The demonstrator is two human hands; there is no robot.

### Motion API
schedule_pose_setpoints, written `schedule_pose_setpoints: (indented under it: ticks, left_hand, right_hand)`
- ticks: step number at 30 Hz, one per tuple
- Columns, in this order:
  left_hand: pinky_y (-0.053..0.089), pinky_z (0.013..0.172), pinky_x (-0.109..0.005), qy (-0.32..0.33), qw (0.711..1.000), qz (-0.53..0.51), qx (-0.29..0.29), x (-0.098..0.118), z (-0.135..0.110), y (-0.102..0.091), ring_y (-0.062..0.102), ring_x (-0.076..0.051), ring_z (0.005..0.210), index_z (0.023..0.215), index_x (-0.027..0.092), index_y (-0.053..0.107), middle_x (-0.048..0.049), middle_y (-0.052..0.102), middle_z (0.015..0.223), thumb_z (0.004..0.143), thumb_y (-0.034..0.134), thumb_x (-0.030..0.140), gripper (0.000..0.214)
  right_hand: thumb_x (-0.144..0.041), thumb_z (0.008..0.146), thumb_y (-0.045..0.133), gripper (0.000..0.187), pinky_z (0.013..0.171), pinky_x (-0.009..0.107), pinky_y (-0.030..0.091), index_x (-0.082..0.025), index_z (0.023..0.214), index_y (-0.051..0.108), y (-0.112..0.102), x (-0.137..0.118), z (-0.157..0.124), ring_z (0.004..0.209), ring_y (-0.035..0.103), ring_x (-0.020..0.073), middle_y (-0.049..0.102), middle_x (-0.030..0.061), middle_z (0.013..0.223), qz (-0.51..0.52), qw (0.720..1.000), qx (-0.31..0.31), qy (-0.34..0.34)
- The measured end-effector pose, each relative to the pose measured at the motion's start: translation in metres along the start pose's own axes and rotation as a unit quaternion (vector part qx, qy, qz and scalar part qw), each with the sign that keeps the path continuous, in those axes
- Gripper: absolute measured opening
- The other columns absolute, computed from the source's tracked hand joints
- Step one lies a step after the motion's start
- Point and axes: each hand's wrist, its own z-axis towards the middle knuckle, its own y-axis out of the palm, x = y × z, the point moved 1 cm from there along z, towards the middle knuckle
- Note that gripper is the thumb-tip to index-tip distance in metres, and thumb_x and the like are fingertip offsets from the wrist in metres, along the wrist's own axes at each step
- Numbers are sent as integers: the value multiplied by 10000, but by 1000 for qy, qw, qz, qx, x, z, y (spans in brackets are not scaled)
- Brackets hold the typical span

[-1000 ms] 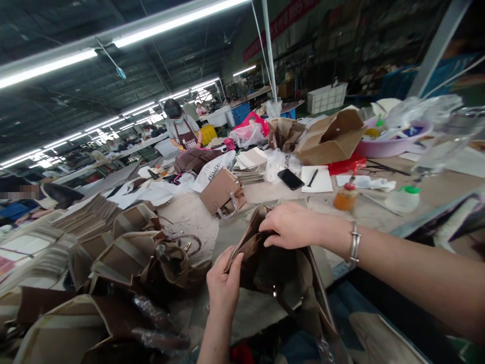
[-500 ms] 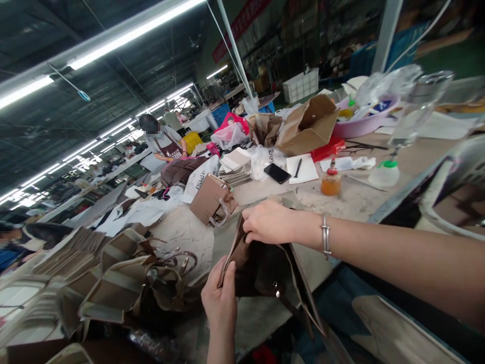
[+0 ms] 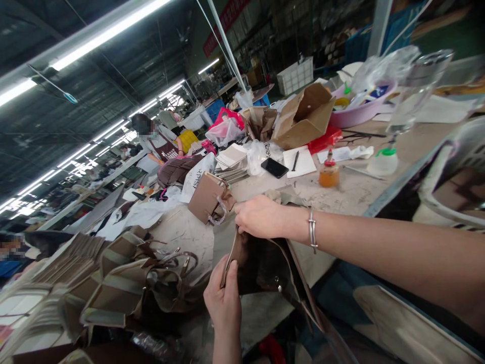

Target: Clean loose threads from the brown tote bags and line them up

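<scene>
A brown handbag (image 3: 261, 263) stands tilted before me, its mouth facing me and its inside dark. My left hand (image 3: 225, 293) pinches the bag's left edge between thumb and fingers. Higher on the same edge, near the top corner, my right hand (image 3: 255, 217) grips the rim with its fingers curled over. A metal bangle (image 3: 311, 231) circles the right wrist. Small shiny metal fittings (image 3: 278, 284) show on the bag's other side. The fingertips of my right hand are partly hidden.
Several part-made bags (image 3: 117, 283) crowd the table's left. Beyond my hands stand a small brown bag (image 3: 208, 199), a phone (image 3: 275, 168), a jar of orange liquid (image 3: 329, 174) and a green-capped bottle (image 3: 383, 161). A white basket (image 3: 435, 197) is at right. A co-worker (image 3: 157, 139) stands further off.
My right hand has moved slightly left along the bag's rim, and its fingers now curl over the corner. My left hand keeps its pinch. The whole view has shifted slightly.
</scene>
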Motion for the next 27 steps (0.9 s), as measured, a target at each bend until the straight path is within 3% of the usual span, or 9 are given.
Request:
schedule_pose_setpoints:
  ticks: [8,18,27]
  left_hand:
    - [471,871,-261,38,999,37,-11,1,1,-1,615,-190,959,1007,177,665,-62,674,1030,815,536,372,303]
    - [452,920,-245,132,978,124,-107,2,16,-15,584,-188,1064,1182,192,577,-55,630,1157,816,540,340,397]
    - [493,807,-252,123,981,146,-18,-1,18,-10,645,-190,874,971,149,676,-88,697,950,837,495,378,320]
  right_hand:
    - [-298,828,544,222,529,245,389,-137,767,684,0,0,1,684,607,189,664,95,823,12,1000,-8,8]
    - [-236,815,546,176,530,278,430,-137,758,680,-1,3,4,693,625,225,672,96,813,27,999,-19,15]
    - [-225,813,552,163,546,269,430,-120,774,670,2,5,3,695,619,214,667,102,798,34,999,-3,10]
